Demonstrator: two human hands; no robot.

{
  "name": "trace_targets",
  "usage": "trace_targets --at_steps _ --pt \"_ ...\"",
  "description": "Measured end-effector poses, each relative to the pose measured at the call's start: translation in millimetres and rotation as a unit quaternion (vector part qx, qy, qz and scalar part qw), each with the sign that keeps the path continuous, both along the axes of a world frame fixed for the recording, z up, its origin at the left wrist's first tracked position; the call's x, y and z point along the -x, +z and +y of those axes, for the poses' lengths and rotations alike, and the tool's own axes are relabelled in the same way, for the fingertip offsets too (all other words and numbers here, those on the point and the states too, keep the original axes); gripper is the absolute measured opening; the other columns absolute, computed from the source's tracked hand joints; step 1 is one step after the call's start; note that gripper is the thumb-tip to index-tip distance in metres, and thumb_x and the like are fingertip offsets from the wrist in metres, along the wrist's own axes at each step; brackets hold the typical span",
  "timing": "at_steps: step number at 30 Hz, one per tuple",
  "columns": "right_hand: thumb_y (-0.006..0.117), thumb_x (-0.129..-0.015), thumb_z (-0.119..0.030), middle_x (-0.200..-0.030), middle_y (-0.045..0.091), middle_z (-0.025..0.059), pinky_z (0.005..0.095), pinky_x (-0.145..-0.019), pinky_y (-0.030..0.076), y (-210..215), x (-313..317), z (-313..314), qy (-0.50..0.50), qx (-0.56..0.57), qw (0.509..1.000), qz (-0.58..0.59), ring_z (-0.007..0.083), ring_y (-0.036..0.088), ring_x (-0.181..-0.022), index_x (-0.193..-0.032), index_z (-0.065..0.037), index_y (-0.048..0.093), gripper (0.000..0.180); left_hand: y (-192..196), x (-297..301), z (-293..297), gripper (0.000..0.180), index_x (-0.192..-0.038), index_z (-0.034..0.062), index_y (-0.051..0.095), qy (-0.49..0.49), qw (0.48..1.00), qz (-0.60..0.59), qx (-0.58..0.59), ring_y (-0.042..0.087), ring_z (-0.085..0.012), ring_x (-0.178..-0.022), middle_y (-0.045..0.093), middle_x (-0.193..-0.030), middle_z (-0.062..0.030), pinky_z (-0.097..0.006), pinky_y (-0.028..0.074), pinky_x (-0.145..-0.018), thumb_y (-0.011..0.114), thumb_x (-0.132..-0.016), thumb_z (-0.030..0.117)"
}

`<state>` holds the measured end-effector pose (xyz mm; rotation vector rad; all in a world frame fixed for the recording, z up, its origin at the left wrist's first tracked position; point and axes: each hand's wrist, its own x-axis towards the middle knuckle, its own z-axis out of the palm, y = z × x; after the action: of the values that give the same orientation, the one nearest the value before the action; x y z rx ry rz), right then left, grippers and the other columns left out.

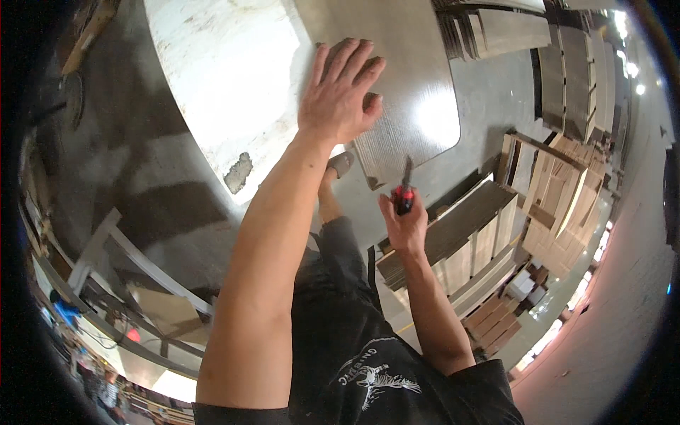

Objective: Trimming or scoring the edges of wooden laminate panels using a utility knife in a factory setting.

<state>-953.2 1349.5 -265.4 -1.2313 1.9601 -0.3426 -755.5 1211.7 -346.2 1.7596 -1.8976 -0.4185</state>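
My left hand (338, 99) lies flat with fingers stretched out near the left edge of a glossy brown wood-grain panel (407, 92), next to a white, stained board (212, 78). My right hand (406, 225) is closed round the red and black handle of a utility knife (405, 191). Its blade points away from me, close to the panel's near edge. A small dark mark or chip shows at the panel's near corner. The white board has a rough grey patch on its near end.
Wooden boards (460, 230) are stacked low beside my right arm. Further right stand frames and light wood panels (559, 184). More board stacks (506, 35) are at the far right. A grey metal frame (142, 262) stands at the left. My foot (341, 164) shows below the panels.
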Motion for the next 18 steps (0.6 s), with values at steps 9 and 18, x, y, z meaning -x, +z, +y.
trace_targets --at_steps 9,18 --pt "0.072 -0.092 -0.023 -0.071 0.058 0.0071 0.0317 -0.065 0.047 -21 -9 30 -0.092 0.028 0.995 -0.004 0.0145 0.053 -0.068 -0.095 -0.001 0.065 0.024 19 13 -23 0.054 -0.132 0.0137 0.059 0.005 0.996 -0.079 0.046 0.046 -0.0337 -0.128 0.053 -0.135 -0.0125 -0.062 0.028 -0.112 0.071 -0.083 0.034" --pt "0.044 -0.110 -0.038 -0.085 0.058 0.0030 0.0299 -0.071 0.047 -24 2 92 -0.205 0.007 0.974 -0.096 0.0117 0.053 -0.076 -0.121 0.001 0.062 0.044 14 28 -40 0.060 -0.152 0.0188 0.045 -0.008 0.992 -0.122 -0.014 0.018 -0.0332 -0.155 0.030 -0.164 -0.0127 -0.070 0.004 -0.121 0.054 -0.096 0.037"
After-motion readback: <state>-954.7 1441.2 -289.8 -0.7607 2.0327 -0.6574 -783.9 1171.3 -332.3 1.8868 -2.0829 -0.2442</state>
